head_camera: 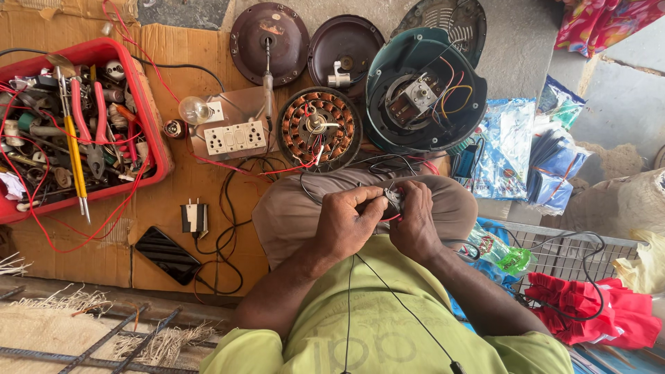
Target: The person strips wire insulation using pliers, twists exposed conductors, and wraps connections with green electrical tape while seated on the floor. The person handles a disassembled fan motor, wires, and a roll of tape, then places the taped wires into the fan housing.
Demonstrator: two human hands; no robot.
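1. Centre of the frame: left hand [346, 223] and right hand [415, 220] meet over the person's lap, fingers of both pinched together on a small dark electrical part [394, 199] with thin wires; what the part is, too small to tell.
2. Just above the hands: a fan stator with copper windings [319, 129], red and black leads trailing down towards the lap.
3. Right of the stator: a teal fan housing [424, 90], open, its small motor and coloured wires showing.
4. Upper centre: two dark brown round covers [270, 34], lying on grey concrete.
5. Work surface on the left half: flattened brown cardboard [166, 187], creased and stained.
6. Upper left: a red plastic tray [156, 131] heaped with pliers, screwdrivers and loose wire.
7. Between the tray and the stator: a test board with white sockets [235, 137] and a clear bulb [194, 109].
8. Lower left centre: a black phone [167, 255] on the cardboard, black cable looped beside it.
9. Right edge: blue plastic packets [509, 149] and red cloth [596, 308] over a wire rack.
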